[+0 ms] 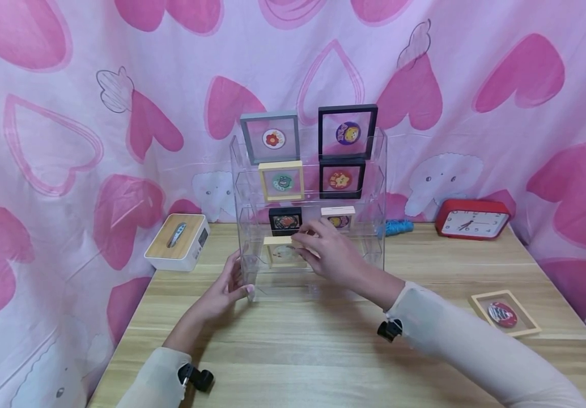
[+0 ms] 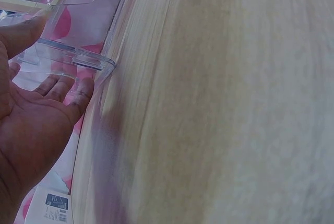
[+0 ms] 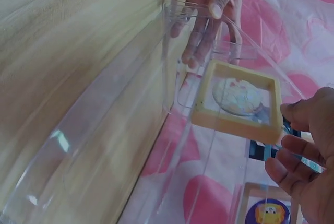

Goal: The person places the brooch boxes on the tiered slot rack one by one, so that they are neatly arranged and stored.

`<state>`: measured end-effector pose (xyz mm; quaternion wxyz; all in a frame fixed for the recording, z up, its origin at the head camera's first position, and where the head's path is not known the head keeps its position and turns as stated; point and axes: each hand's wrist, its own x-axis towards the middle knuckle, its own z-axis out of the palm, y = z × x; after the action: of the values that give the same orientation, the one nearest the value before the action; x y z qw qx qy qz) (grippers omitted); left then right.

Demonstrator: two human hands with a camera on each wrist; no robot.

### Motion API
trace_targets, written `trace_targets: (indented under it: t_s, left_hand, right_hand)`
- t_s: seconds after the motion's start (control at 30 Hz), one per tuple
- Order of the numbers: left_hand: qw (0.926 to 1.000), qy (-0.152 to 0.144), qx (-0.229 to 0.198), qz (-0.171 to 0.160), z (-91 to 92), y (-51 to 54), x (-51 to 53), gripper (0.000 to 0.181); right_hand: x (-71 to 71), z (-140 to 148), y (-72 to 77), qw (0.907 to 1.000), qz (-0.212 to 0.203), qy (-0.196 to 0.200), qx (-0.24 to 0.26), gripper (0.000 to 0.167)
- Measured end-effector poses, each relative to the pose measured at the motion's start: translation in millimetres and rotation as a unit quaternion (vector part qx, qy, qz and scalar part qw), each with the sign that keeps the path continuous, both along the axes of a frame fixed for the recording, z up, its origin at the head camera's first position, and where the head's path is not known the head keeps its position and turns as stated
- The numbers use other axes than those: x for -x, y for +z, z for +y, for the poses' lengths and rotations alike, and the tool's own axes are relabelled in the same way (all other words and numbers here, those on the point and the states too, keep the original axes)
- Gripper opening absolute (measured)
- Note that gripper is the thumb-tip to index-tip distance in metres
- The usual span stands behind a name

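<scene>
A clear tiered display rack [image 1: 309,277] stands upright on the table, with small picture frames on its tiers. My right hand [image 1: 335,252] pinches the right end of a pale wooden frame [image 1: 271,256] at the lowest tier; a round whitish badge [image 3: 239,96] sits inside that frame. My left hand [image 1: 224,292] holds the rack's lower left side, the thumb in front and the fingers behind the clear panel. Above stand a small black frame [image 1: 285,221], a small cream frame [image 1: 338,219], a larger wooden frame [image 1: 281,181] and a grey frame [image 1: 270,138].
Two black frames, one a large frame [image 1: 347,132], fill the upper right tiers. A white box with a wooden top [image 1: 165,235] lies left, a red clock [image 1: 473,219] and a blue bundle [image 1: 397,227] right. Another wooden frame [image 1: 506,313] lies flat at the right.
</scene>
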<state>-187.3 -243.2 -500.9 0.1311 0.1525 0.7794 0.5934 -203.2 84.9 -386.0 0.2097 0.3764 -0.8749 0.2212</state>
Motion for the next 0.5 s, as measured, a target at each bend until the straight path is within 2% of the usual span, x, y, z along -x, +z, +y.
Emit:
trace_targets:
  t_s: [0.23, 0.5]
  left_hand:
    - [1.0000, 0.001, 0.001, -0.007, 0.3, 1.1, -0.3, 0.096]
    - [1.0000, 0.001, 0.005, -0.004, -0.2, 1.2, -0.7, 0.097]
  right_hand:
    - [-0.9, 17, 6.1, 0.9988, 0.038, 0.016, 0.026, 0.029]
    - [-8.0, 49, 16.9, 0.9990, 0.031, 0.016, 0.029, 0.037]
